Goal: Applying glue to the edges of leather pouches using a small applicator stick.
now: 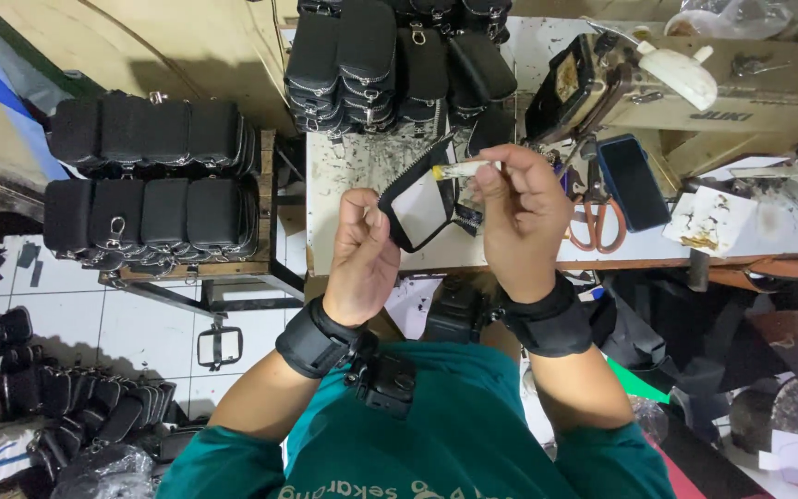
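Head view showed left hand (360, 254) pinching the corner of a black zippered frame piece (420, 205), held up over the white table (353, 176). Right hand (517, 217) was closed around a small pale tube (459, 170), tip at the zipper edge. Judging by stacked finished black pouches (145, 176), this piece looked mid-assembly, sides missing. Fingertips hidden behind knuckles; tube contents unclear. Orange scissors (595, 222) lay near.

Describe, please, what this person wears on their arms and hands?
Both hands are bare. The left hand and right hand each have a wide black padded wristband at the wrist. Teal sleeves reach about to the elbows.
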